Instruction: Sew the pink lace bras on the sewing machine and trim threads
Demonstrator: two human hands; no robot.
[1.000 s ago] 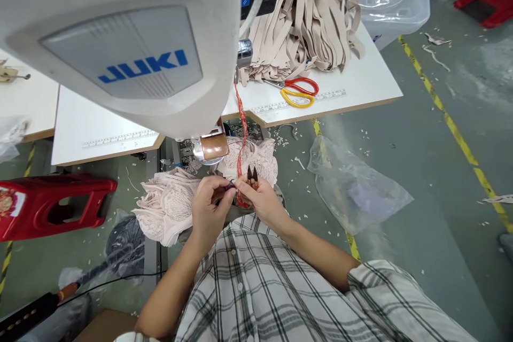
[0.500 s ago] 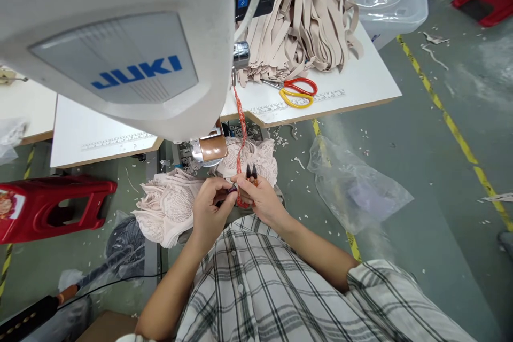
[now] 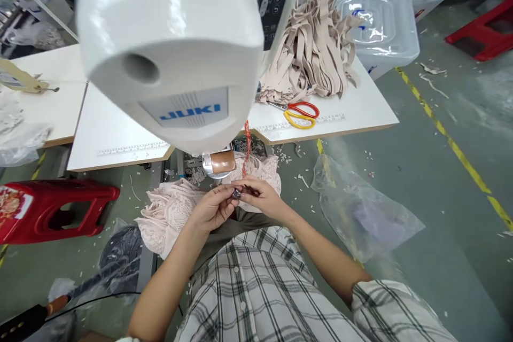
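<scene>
Close in front of my body my left hand pinches a small dark, shiny metal piece, which looks like a bobbin case. My right hand meets it from the right, its fingertips at the same piece. Thread snips lie dark and mostly hidden inside the right hand's fingers. A braided red cord runs down to that hand from the sewing machine. Pale lace bra cups are stacked left of my hands, and more lace pieces lie just beyond them.
Scissors with red and yellow handles lie on the white table beside a heap of beige straps. Red stools and a clear plastic bag are on the floor. Lidded plastic boxes stand behind.
The camera view has tilted up, so more of the machine head shows. The snips' blades, upright above my right hand before, are now tucked within its fingers. Both hands stay together.
</scene>
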